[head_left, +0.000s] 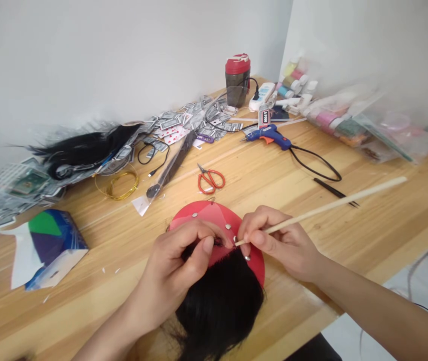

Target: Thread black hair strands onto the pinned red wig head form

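My right hand (277, 238) is closed around a long pale wooden stick (334, 201). The stick's lower tip meets the upper edge of a bundle of black hair (219, 306), which hangs down toward me. Thumb and index finger of my left hand (179, 268) pinch together at the hair's top edge, with a dark tuft showing beside the thumb. Beneath both hands lies a red, rounded piece (185, 213) with several small silvery studs; the hair and my left hand cover much of it.
Orange-handled scissors (211, 180) lie beyond the red piece. Farther right are a blue glue gun (268, 136) and black tweezers (332, 190). Gold wire (123, 186), more black hair (89, 145) and playing cards (172, 134) are at left. A red-lidded cup (237, 82) stands behind.
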{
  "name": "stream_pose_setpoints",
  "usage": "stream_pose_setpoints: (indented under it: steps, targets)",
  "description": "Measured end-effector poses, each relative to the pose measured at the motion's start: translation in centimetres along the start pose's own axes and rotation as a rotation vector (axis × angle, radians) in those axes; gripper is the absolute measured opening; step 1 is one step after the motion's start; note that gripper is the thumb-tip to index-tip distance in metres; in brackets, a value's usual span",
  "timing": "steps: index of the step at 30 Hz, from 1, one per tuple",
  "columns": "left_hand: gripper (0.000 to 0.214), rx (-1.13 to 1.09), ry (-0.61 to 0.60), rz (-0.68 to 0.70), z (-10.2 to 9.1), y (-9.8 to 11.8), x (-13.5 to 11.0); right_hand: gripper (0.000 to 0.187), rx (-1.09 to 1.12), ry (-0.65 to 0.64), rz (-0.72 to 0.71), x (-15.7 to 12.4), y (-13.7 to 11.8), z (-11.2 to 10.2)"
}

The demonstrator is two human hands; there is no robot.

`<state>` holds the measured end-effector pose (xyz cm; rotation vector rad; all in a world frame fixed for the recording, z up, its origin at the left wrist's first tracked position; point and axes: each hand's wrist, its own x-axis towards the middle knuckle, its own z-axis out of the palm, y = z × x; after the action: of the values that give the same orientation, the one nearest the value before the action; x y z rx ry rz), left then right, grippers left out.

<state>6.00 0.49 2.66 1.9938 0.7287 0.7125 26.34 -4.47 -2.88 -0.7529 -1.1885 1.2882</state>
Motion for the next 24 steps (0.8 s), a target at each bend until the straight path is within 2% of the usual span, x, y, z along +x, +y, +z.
stream_pose_setpoints:
  steps: [8, 15, 24]
  targets:
    - [0.02, 0.051, -0.01, 0.056, 0.18, 0.25, 0.12, 0.031, 0.111, 0.021, 0.093, 0.27, 0.04, 0.0]
    - [0.02, 0.148, -0.021, 0.098, 0.41, 0.37, 0.1, 0.03, 0.151, 0.053, 0.074, 0.17, 0.29, 0.11]
    - [0.017, 0.16, -0.066, 0.134, 0.42, 0.27, -0.03, 0.033, 0.136, 0.101, 0.08, 0.29, -0.09, 0.44]
